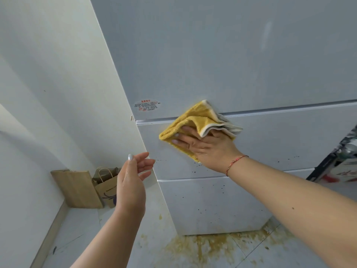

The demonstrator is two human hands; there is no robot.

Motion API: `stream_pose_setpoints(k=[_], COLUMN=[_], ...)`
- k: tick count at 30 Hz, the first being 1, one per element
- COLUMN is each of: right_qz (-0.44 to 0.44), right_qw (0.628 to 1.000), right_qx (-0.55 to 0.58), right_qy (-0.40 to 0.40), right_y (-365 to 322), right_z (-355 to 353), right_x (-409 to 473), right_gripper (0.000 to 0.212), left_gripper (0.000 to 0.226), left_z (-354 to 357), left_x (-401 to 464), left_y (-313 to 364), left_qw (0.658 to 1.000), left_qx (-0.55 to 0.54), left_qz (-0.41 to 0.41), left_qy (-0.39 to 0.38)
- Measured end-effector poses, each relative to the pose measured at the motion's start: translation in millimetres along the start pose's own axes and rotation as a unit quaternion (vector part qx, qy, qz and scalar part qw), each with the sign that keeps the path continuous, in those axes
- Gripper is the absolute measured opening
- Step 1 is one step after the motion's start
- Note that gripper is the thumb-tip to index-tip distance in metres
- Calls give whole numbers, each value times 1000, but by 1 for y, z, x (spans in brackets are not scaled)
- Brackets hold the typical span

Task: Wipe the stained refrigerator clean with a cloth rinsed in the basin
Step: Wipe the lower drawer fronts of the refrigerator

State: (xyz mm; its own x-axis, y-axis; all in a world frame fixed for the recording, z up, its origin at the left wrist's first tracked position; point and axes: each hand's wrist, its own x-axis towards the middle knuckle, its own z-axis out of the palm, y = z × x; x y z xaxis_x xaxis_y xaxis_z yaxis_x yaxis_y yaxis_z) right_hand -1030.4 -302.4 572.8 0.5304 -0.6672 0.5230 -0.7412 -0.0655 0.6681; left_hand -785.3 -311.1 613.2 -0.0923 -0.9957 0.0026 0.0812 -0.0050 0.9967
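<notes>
The pale grey refrigerator [241, 60] fills the upper right, with dark specks scattered over its lower door panels. My right hand [208, 147] presses a folded yellow and white cloth [195, 120] flat against the middle door, just below the seam under the top door; the fingers lie straight over the cloth. My left hand [133, 176] hovers in the air beside the fridge's left edge, fingers relaxed, holding nothing. The basin is out of view.
A white wall [48, 84] runs along the left. In the floor corner stand a wooden board [77, 188] and a brown paper bag [107, 186]. Yellow-brown stains [202, 246] cover the floor tiles at the fridge's base. A dark object [340, 157] sits at the right edge.
</notes>
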Motion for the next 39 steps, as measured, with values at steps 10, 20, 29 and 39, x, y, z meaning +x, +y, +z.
stream_pose_setpoints(k=[10,20,29,39], right_qz=[256,515,768,901], right_qw=[966,853,611,287], right_qx=[-29,36,190,283], right_qy=[-14,-76,23,163], right_y=[33,75,105,103], right_z=[-13,-18,-16,7], right_x=[-102,-174,-191,-177], right_gripper=[60,72,72,61], left_gripper=[44,46,47,48], left_z=[31,112,147,130], left_x=[-14,-40,-52,-43], left_y=[-11,-22,-27,-22], left_qw=[998,990,985,988], left_qx=[17,17,20,20], left_qz=[-8,-17,-12,-35], left_qy=[-55,-136,-171,-147])
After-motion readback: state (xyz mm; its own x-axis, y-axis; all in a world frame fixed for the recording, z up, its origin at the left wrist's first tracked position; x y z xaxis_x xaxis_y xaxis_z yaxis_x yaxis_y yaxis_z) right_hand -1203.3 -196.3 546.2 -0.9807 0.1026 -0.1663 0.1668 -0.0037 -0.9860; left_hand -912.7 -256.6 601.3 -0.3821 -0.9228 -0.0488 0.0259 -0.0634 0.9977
